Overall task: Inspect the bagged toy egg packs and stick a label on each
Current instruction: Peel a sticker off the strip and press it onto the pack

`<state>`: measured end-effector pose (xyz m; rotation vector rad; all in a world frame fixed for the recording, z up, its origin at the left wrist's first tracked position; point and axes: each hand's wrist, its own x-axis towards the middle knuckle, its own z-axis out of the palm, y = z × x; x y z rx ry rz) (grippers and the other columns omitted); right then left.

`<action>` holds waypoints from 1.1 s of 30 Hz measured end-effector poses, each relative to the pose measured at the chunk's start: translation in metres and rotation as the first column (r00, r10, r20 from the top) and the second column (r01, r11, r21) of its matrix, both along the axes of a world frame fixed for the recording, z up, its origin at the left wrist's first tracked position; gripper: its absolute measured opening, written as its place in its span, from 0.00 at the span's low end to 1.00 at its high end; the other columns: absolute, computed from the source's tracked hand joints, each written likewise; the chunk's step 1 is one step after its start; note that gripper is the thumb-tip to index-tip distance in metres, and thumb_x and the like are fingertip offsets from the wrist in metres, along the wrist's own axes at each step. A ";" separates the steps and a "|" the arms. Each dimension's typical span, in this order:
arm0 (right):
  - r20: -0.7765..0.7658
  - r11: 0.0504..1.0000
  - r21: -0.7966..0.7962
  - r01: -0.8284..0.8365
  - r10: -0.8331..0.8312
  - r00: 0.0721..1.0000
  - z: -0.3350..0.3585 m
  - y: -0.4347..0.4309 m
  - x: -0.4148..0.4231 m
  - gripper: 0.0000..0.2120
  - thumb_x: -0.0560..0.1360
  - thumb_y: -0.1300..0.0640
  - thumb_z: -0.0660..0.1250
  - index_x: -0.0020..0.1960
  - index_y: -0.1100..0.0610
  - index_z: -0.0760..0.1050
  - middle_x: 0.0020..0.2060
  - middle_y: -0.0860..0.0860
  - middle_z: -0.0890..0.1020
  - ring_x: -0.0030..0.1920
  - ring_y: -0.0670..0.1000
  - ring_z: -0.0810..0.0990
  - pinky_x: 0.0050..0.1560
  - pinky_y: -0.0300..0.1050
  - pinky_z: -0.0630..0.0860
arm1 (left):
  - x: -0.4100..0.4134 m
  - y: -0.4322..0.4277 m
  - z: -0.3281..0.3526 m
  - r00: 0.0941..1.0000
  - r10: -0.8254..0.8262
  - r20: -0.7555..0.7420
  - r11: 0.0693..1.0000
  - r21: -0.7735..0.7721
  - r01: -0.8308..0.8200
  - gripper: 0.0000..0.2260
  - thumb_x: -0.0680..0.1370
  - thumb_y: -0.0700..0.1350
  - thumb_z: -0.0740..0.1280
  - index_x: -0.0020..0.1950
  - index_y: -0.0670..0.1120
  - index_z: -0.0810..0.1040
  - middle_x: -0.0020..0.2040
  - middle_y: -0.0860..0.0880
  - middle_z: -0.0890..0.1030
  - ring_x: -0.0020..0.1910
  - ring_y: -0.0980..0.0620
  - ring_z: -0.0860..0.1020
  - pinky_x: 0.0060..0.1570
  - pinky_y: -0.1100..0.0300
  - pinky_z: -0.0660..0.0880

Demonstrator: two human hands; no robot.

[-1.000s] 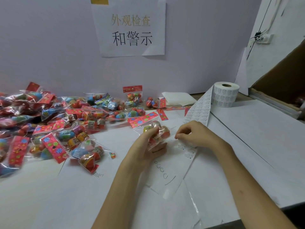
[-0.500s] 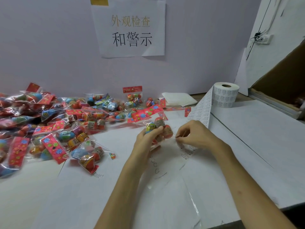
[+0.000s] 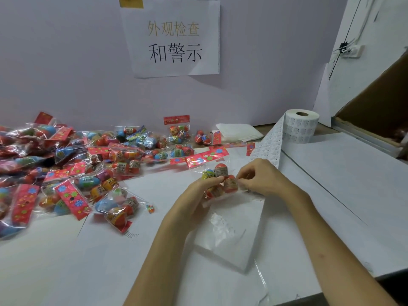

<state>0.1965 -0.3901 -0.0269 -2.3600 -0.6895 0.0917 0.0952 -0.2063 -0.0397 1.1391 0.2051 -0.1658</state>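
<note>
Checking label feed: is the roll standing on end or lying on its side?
On end: the roll has its core hole facing up, and its strip trails off the side.

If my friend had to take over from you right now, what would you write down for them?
Left hand grips one egg pack over the table.
Right hand pinches the pack's right edge; a label there is too small to see.
Label roll stands far right, its strip trailing toward the hands.
Pile of packs lies left.
Left: finish this pack, then work through the pile; labelled ones can't be told apart.
</note>
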 end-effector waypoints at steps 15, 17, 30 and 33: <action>-0.116 0.995 0.072 -0.064 0.072 0.991 0.007 -0.024 0.007 0.06 0.74 0.60 0.74 0.43 0.50 0.87 0.38 0.46 0.87 0.39 0.44 0.84 0.43 0.38 0.78 | -0.003 -0.007 0.005 0.988 -0.098 -0.116 0.970 -0.231 0.069 0.20 0.72 0.44 0.75 0.62 0.39 0.80 0.52 0.40 0.85 0.46 0.44 0.85 0.44 0.52 0.84; -0.148 0.993 0.058 -0.106 0.114 0.982 0.007 -0.027 0.007 0.05 0.73 0.60 0.76 0.43 0.51 0.87 0.40 0.46 0.87 0.42 0.45 0.85 0.47 0.40 0.80 | -0.002 -0.008 0.005 0.989 -0.090 -0.117 0.966 -0.252 0.058 0.19 0.72 0.44 0.75 0.62 0.39 0.81 0.53 0.40 0.84 0.52 0.42 0.83 0.50 0.50 0.84; -0.209 0.995 0.041 -0.091 0.098 0.973 0.002 -0.035 0.011 0.07 0.72 0.60 0.77 0.41 0.47 0.87 0.40 0.46 0.88 0.45 0.45 0.86 0.56 0.45 0.80 | -0.006 -0.014 0.008 0.988 -0.005 -0.154 0.954 -0.296 -0.042 0.17 0.75 0.40 0.72 0.63 0.37 0.80 0.56 0.39 0.85 0.53 0.42 0.83 0.54 0.51 0.81; -0.179 0.997 0.049 -0.063 0.071 0.981 0.001 -0.032 0.011 0.09 0.72 0.60 0.76 0.41 0.45 0.86 0.39 0.44 0.87 0.43 0.43 0.85 0.53 0.42 0.78 | -0.005 -0.012 0.007 0.991 0.042 -0.126 0.962 -0.263 -0.074 0.15 0.75 0.41 0.73 0.60 0.38 0.81 0.51 0.41 0.86 0.45 0.46 0.86 0.51 0.54 0.83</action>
